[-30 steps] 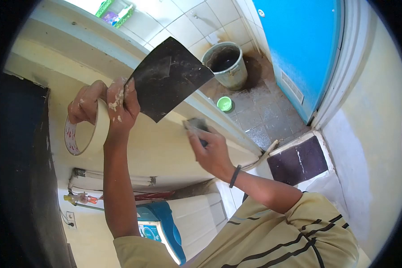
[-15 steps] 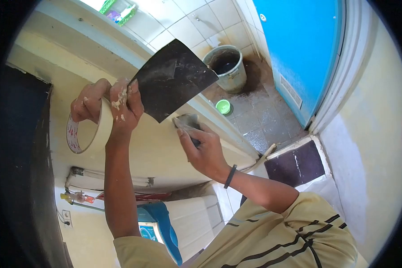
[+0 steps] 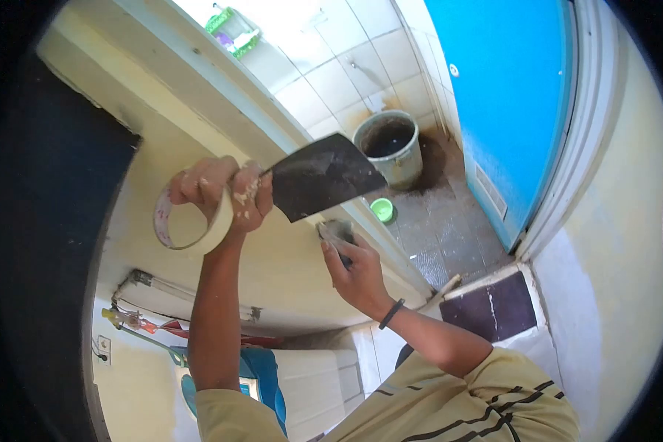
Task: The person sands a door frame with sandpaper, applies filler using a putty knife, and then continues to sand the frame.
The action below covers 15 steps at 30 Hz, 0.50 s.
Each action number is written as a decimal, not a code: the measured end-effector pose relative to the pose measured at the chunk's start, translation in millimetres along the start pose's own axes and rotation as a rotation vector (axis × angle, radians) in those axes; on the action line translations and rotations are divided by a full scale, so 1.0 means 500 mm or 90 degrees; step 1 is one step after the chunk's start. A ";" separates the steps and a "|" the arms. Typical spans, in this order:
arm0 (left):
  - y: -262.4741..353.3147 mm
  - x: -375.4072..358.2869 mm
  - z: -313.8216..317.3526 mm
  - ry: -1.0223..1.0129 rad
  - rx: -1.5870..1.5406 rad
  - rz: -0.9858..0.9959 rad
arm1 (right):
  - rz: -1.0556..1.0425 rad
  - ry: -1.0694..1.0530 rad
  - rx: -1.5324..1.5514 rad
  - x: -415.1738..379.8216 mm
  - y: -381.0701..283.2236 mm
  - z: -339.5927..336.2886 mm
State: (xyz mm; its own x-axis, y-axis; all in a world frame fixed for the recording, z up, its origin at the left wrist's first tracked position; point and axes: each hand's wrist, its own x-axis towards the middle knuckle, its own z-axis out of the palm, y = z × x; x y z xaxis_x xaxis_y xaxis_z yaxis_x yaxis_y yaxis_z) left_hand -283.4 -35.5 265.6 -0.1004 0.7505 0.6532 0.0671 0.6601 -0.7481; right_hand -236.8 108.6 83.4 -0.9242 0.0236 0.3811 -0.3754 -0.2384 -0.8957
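Observation:
My left hand [image 3: 225, 193], spotted with pale residue, pinches a corner of a dark, flat sheet [image 3: 324, 177]. A roll of cream tape [image 3: 217, 225] hangs from the same hand, its ring passing round by the fingers. To the right and lower, my right hand [image 3: 355, 272] holds a small grey, dusty piece [image 3: 340, 234] against or close to the cream wall [image 3: 287, 250] beside the door frame. Whether that piece is folded cannot be told. A dark band circles my right wrist.
Beyond the frame [image 3: 272, 103] stand a grey bucket [image 3: 401, 168] and a green bowl [image 3: 381, 210] on wet floor tiles. A blue door [image 3: 501, 96] is at the right. A socket [image 3: 104, 349] and blue object [image 3: 261, 372] are lower left.
In the view, both hands have shifted right, and the background has moved too. The dark sheet now appears lower and flatter. Both hands keep their hold.

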 end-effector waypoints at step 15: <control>0.077 -0.263 -0.087 -0.008 -0.108 -0.232 | -0.084 0.012 -0.074 0.020 -0.038 -0.144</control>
State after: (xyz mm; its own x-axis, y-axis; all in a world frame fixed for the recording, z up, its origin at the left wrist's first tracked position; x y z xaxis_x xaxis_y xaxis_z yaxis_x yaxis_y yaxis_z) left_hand -224.3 -107.3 156.2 -0.1606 0.4663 0.8699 0.1876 0.8797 -0.4370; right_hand -243.9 183.2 87.6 -0.8673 0.0663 0.4933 -0.4978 -0.1182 -0.8592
